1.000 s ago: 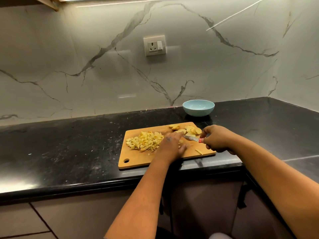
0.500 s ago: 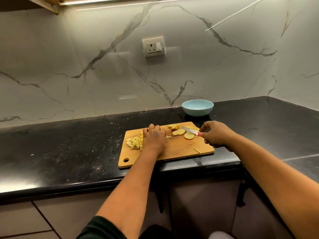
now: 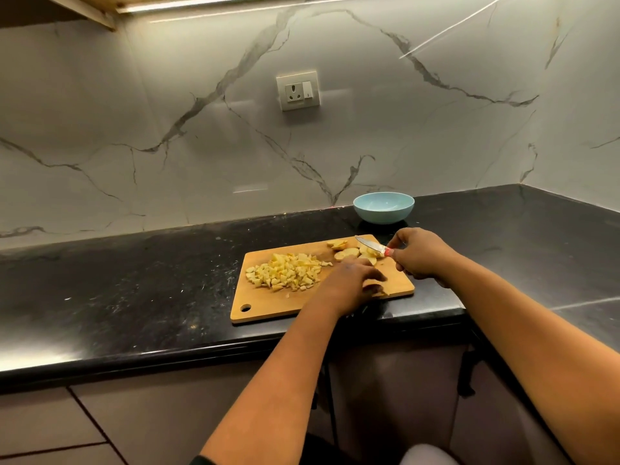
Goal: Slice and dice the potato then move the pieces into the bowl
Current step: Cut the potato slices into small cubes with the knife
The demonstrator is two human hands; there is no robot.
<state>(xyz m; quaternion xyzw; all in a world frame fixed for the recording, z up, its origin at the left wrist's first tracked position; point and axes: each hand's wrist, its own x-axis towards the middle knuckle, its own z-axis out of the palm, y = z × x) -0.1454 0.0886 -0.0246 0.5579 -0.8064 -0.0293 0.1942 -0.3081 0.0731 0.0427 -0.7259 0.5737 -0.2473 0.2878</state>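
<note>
Right hand [image 3: 421, 255] gripping knife [image 3: 369, 245] over slices [image 3: 349, 253], left hand [image 3: 352, 283] lying curled on board [image 3: 268, 303], hiding its grasp, beside dice [image 3: 285, 271]; bowl [image 3: 384, 208] sitting behind.

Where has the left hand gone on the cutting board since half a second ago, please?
Yes: the left hand has left the diced pile and moved right along the cutting board, toward its near right corner.

Diced potato [image 3: 285, 271]: pale yellow heap, frame centre. Potato slices [image 3: 349, 252]: round, flat, right of heap. Bowl [image 3: 383, 207]: light blue, upright, above them.
</note>
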